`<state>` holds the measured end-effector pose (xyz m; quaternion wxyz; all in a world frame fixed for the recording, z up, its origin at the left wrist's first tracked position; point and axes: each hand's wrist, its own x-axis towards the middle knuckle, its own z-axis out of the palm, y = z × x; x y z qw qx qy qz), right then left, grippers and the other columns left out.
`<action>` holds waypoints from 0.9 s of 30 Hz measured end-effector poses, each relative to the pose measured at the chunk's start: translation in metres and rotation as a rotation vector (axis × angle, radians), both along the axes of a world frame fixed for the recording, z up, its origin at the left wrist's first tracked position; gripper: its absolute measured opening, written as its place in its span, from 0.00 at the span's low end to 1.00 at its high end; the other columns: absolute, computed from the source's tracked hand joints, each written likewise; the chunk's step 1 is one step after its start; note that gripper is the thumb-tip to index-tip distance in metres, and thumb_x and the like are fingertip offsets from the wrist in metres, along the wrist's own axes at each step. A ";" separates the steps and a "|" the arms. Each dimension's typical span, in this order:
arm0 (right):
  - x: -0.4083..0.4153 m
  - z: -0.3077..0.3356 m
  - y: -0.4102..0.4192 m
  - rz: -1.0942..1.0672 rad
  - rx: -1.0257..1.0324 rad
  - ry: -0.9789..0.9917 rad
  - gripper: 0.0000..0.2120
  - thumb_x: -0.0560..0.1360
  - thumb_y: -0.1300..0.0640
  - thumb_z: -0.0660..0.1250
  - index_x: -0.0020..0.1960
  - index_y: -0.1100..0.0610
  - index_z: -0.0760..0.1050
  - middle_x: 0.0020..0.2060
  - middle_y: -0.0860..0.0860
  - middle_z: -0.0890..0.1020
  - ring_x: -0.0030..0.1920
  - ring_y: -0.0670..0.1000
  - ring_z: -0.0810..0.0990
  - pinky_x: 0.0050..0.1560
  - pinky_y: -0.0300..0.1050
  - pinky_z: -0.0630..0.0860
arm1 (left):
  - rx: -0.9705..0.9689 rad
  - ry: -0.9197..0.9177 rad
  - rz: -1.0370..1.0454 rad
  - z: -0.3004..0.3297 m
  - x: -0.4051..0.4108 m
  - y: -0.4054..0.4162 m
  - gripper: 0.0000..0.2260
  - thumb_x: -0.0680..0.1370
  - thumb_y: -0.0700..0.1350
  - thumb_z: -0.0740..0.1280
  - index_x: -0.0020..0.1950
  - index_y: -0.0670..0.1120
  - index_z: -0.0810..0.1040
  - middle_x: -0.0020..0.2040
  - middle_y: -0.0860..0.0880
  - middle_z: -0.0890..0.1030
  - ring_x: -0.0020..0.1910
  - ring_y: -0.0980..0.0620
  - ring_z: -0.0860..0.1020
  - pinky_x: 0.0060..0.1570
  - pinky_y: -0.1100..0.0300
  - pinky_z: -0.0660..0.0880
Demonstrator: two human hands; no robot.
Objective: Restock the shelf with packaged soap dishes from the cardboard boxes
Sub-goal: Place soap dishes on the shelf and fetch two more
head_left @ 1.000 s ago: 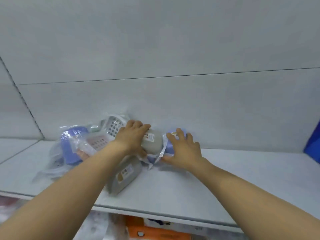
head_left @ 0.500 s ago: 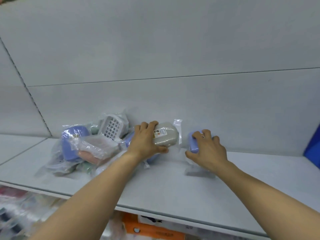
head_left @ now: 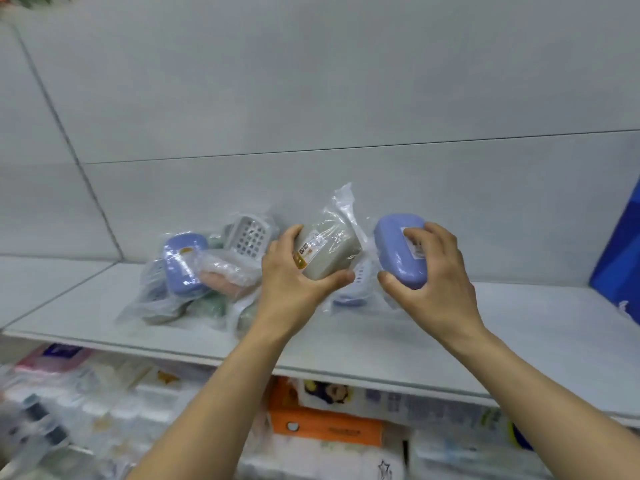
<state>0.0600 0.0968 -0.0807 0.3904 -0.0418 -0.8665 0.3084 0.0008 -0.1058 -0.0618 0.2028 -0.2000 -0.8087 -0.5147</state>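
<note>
At the left, a pile (head_left: 207, 275) of bagged soap dishes lies on the white shelf (head_left: 519, 327), pushed back near the rear panel. In it show a lilac dish (head_left: 181, 263), a white slotted tray (head_left: 249, 235) leaning on the back, a pink piece under crinkled film, and green ones at the bottom. The clear bags overlap, so their edges are hard to tell apart.

Just right of the pile, the left hand (head_left: 292, 289) grips a grey dish (head_left: 327, 254) in its bag, thumb under the near corner, fingers curled over the far left edge. The dish is lifted off the shelf and tilted, an orange-and-white label facing up, the loose bag top sticking upward. Below it another lilac piece (head_left: 349, 292) in film lies on the shelf.

The right hand (head_left: 434, 287) grips a lilac oval dish (head_left: 398, 251), fingers over its labelled top, thumb at the lower edge; it too is tilted, near the grey dish but apart from it.

Right of the hands the shelf runs bare to a blue panel (head_left: 620, 258) at the frame edge. The shelf's front lip crosses below the forearms; blurred packaged goods (head_left: 322, 427) fill the level underneath.
</note>
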 end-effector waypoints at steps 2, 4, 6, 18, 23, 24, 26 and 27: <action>0.017 0.003 -0.034 0.048 -0.012 0.070 0.30 0.67 0.43 0.73 0.66 0.45 0.67 0.69 0.44 0.64 0.64 0.50 0.69 0.50 0.50 0.76 | 0.057 0.001 0.015 -0.001 0.025 -0.041 0.41 0.59 0.62 0.81 0.67 0.58 0.68 0.64 0.58 0.72 0.64 0.56 0.72 0.66 0.53 0.71; 0.033 0.005 -0.075 0.110 -0.026 0.115 0.31 0.67 0.42 0.73 0.66 0.46 0.68 0.69 0.45 0.65 0.64 0.49 0.70 0.54 0.49 0.75 | 0.095 0.012 0.036 -0.006 0.050 -0.091 0.42 0.59 0.64 0.80 0.69 0.59 0.67 0.65 0.59 0.73 0.65 0.57 0.72 0.66 0.52 0.72; 0.049 0.003 -0.126 0.159 -0.017 0.132 0.32 0.66 0.39 0.70 0.67 0.47 0.68 0.69 0.46 0.65 0.66 0.50 0.69 0.55 0.47 0.73 | 0.043 0.038 0.082 -0.014 0.076 -0.147 0.43 0.59 0.63 0.80 0.70 0.58 0.67 0.63 0.59 0.72 0.64 0.56 0.72 0.65 0.52 0.73; 0.100 -0.053 -0.469 0.450 -0.001 0.033 0.34 0.67 0.38 0.69 0.68 0.51 0.68 0.71 0.51 0.65 0.70 0.51 0.66 0.65 0.49 0.70 | -0.157 -0.026 0.408 -0.065 0.190 -0.496 0.41 0.60 0.61 0.81 0.69 0.55 0.68 0.60 0.56 0.72 0.61 0.53 0.71 0.63 0.48 0.72; 0.096 -0.068 -0.581 0.591 -0.017 -0.047 0.34 0.65 0.36 0.69 0.67 0.49 0.69 0.71 0.47 0.65 0.71 0.48 0.65 0.62 0.45 0.68 | -0.097 -0.111 0.534 -0.085 0.208 -0.608 0.42 0.57 0.70 0.78 0.67 0.60 0.68 0.61 0.57 0.75 0.60 0.54 0.75 0.61 0.48 0.75; 0.091 -0.071 -0.600 0.619 -0.018 -0.061 0.34 0.65 0.36 0.68 0.67 0.48 0.69 0.71 0.47 0.65 0.71 0.48 0.65 0.62 0.45 0.68 | -0.074 -0.139 0.559 -0.090 0.207 -0.626 0.43 0.57 0.71 0.77 0.68 0.59 0.68 0.61 0.57 0.76 0.60 0.54 0.76 0.60 0.48 0.76; 0.080 -0.077 -0.636 0.669 -0.020 -0.089 0.33 0.65 0.38 0.71 0.66 0.48 0.70 0.70 0.46 0.66 0.70 0.47 0.66 0.62 0.45 0.69 | -0.032 -0.178 0.605 -0.099 0.205 -0.660 0.43 0.56 0.72 0.77 0.66 0.60 0.69 0.61 0.57 0.77 0.59 0.54 0.77 0.60 0.48 0.76; 0.074 -0.081 -0.654 0.687 -0.020 -0.103 0.32 0.66 0.40 0.73 0.66 0.48 0.70 0.70 0.46 0.66 0.69 0.47 0.66 0.62 0.46 0.69 | -0.011 -0.192 0.623 -0.104 0.203 -0.677 0.42 0.56 0.71 0.77 0.65 0.61 0.69 0.61 0.57 0.76 0.60 0.54 0.76 0.61 0.49 0.75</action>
